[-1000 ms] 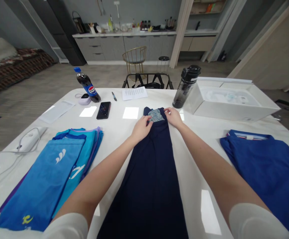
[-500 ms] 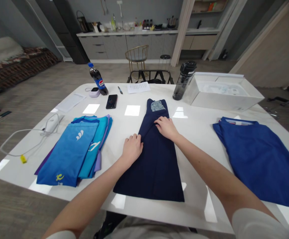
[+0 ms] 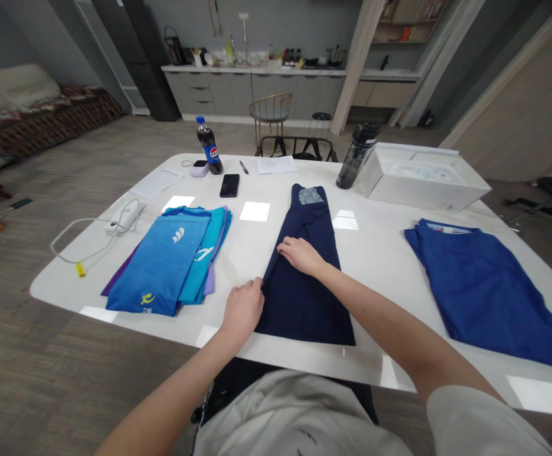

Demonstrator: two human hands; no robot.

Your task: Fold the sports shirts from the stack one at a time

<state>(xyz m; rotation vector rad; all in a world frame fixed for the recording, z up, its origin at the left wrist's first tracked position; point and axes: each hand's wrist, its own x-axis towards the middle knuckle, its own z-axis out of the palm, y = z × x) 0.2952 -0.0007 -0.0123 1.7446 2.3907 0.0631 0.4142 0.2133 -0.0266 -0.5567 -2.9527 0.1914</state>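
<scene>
A navy garment [image 3: 310, 304] lies folded into a long shape on the table, narrow at the far end and wide at the near edge. A grey-blue patterned patch [image 3: 310, 196] shows at its far end. Along its left edge, my left hand [image 3: 243, 310] is closed on the cloth with fingertips pinching the border. My right hand [image 3: 301, 255] rests across the middle of the garment, fingers bent and gripping the fabric near that same edge. Slanting creases run through the cloth beyond my right hand.
Left stands a stack of blue shirts [image 3: 161, 259], beside a white power strip [image 3: 124, 218] with its cable. A blue shirt [image 3: 475, 285] lies right. Farther back are a cola bottle [image 3: 210, 149], phone [image 3: 229, 185], paper [image 3: 276, 164], black water bottle [image 3: 355, 158] and white box [image 3: 413, 190].
Both hands have come from the garment's far end down toward me, the left now at its lower left edge. The view has shifted, showing more of the near table edge.
</scene>
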